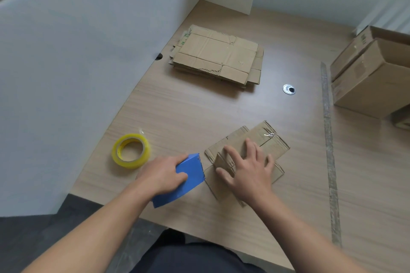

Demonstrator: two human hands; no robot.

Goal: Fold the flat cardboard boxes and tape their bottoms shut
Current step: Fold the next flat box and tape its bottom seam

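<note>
Box (273,142): lies flattened near front edge of surface (177,113). Right hand (248,168): presses on box, fingers straight and spread. Left hand (162,175): grips blue cutter (190,173) just beside box, fingers curled round it. Tape roll (131,150): rests beside cutter, toward left edge. Stack of flat boxes (217,57): sits toward far edge. Assembled boxes (372,73): stand at right edge.

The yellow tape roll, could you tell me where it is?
In the head view, the yellow tape roll lies on the table, left of the left hand gripping the blue cutter.
</note>
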